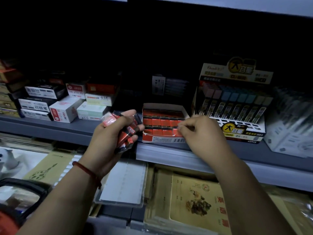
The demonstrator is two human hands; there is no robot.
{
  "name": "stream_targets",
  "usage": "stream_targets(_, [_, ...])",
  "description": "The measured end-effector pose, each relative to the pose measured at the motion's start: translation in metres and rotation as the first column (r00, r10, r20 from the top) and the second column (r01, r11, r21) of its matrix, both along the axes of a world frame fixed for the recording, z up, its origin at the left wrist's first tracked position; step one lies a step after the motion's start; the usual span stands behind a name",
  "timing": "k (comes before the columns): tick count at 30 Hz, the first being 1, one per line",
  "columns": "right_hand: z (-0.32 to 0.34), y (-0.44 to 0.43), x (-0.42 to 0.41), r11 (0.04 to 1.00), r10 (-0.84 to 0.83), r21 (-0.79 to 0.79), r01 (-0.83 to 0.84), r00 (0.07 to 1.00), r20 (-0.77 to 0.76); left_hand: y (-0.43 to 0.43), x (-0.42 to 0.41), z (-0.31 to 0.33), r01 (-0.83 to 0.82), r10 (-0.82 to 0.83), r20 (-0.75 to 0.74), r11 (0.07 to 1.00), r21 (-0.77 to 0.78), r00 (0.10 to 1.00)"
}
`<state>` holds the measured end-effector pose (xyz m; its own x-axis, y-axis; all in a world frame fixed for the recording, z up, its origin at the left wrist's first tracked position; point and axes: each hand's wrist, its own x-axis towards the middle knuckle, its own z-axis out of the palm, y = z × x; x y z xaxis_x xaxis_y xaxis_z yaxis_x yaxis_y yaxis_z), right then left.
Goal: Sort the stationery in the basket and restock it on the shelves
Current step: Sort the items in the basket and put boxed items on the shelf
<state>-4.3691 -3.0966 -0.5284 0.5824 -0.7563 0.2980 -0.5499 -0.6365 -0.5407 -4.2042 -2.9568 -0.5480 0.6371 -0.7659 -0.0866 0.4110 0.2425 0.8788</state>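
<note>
Your basket (25, 192) sits lowest left, by your left forearm. Your left hand (116, 131) grips a bunch of small red-and-black packs (126, 131) just in front of the grey shelf (67, 131). Your right hand (201, 133) is curled, fingertips pinched together at the front right corner of the open box (162, 122) of matching packs on that shelf; whether it holds one, you can't tell.

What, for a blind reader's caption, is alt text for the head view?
The left hand grips a bundle of red packs while the curled right hand reaches into an open box of matching packs on a grey shelf. Notebooks lie below.
</note>
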Motion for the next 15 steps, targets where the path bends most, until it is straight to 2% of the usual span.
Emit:
stream_targets(4, [-0.005,-0.003,-0.001,1.000,0.022,-0.001,-0.022,0.999,0.027,0.004,0.004,0.001,0.014,-0.014,0.008,1.000,0.010,1.000])
stream_targets(7, [-0.005,0.000,0.007,0.995,0.003,-0.104,0.004,0.998,0.066,0.005,0.005,0.002,0.036,-0.036,0.024,0.999,0.018,0.999])
stream_targets(9, [-0.001,0.009,0.018,0.986,0.048,-0.162,-0.028,0.992,0.119,0.005,0.005,0.000,0.048,-0.048,0.032,0.999,0.009,0.998])
stream_targets(12, [0.003,0.025,0.035,0.983,0.176,-0.085,-0.160,0.957,0.233,0.004,0.004,-0.003,0.059,-0.058,0.034,0.998,-0.030,0.998])
stream_targets(15, [0.002,0.033,0.049,0.972,0.223,0.007,-0.234,0.933,0.283,0.004,0.005,-0.004,0.078,-0.076,0.047,0.996,-0.049,0.996])
